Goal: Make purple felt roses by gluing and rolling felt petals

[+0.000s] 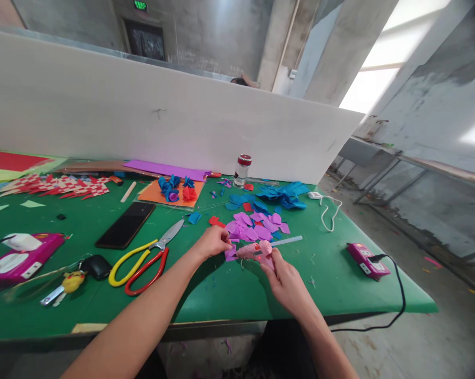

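My right hand (282,276) is wrapped round the handle of a pink glue gun (256,251), which points left with a clear glue stick (287,241) jutting from its back. Its nozzle meets a small purple paper piece (230,255) that my left hand (214,241) pinches between its fingertips. Just beyond the gun lies a pile of purple paper petals (253,226), with blue petals (237,200) and a few red ones around it. Scissors (158,250) with yellow and red handles rest open to the left of my left hand.
A black phone (125,225), a keyring (72,282) and a magenta box (26,258) occupy the left. Paper flowers (176,188) sit on an orange sheet. A lidded glass jar (242,171) stands by the white partition (162,110). At right, a second magenta box (367,260) has a black cable.
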Tool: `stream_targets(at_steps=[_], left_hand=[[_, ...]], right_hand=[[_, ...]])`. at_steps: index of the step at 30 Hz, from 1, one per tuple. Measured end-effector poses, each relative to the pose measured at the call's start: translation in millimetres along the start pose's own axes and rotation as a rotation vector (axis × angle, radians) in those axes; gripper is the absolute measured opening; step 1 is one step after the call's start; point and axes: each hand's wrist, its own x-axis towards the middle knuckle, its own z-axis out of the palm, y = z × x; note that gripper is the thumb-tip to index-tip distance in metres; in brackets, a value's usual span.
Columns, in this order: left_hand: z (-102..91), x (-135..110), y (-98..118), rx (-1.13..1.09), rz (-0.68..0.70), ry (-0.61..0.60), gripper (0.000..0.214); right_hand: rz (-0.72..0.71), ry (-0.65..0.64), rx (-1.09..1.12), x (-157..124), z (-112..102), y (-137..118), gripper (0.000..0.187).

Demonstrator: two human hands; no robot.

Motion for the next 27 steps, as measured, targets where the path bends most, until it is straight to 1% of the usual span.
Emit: stream_targets(at_steps=[9, 16, 23, 27], left_hand=[[-0.3, 0, 2, 0.024, -0.021, -0.008, 0.016], [0.7, 2, -4, 0.026, -0.002, -0.004, 0.015], [1.1, 0, 0, -0.002, -0.021, -0.019, 0.011], [0.9, 1, 1, 0.027, -0.043, -0.005, 0.011]], right_hand=[[-0.007, 0.021, -0.034, 1, -2, 2, 0.026], [0.006, 0.021, -0.065, 1, -4, 2, 0.027], [0.001, 0.106, -0.074, 0, -10, -3, 0.032], [-0.013, 0.097, -0.040, 1, -11, -8, 0.032]])
